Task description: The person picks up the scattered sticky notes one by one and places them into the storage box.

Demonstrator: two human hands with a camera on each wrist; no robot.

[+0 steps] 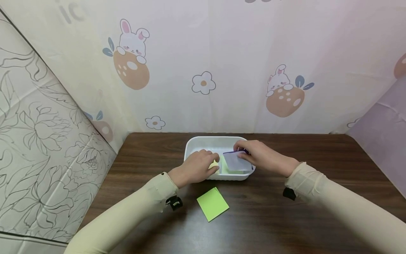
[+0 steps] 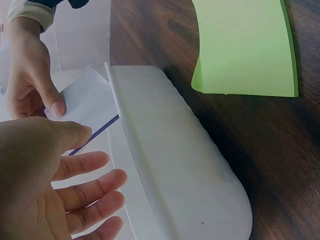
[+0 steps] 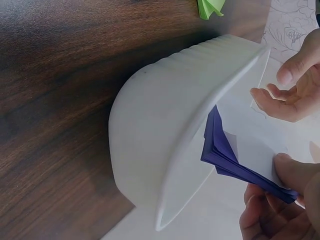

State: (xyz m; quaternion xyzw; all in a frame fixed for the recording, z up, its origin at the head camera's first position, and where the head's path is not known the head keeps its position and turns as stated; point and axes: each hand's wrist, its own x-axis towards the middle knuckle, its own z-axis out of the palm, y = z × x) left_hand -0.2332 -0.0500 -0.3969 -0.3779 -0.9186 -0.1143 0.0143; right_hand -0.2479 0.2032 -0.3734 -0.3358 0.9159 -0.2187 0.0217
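Observation:
A purple sticky note pad (image 1: 237,162), pale on its upper face, is pinched between the thumb and fingers of my right hand (image 1: 263,157). The right hand holds it tilted within the white plastic tray (image 1: 219,138); its layered purple edges (image 3: 225,156) show in the right wrist view. Over the left part of the tray hovers my left hand (image 1: 197,167), fingers loosely bent and apart. Nothing is between them in the left wrist view. Beside its fingertips, a bit of yellow paper (image 1: 214,165) shows inside the tray. Pale green paper (image 1: 224,168) lies partly under the purple pad.
A bright green sticky note pad (image 1: 212,204) lies on the dark wooden table (image 1: 269,215) in front of the tray, one corner lifted. Behind the table hangs a printed curtain (image 1: 234,106) with rabbits and flowers. Patterned sheets (image 1: 47,141) close off the sides.

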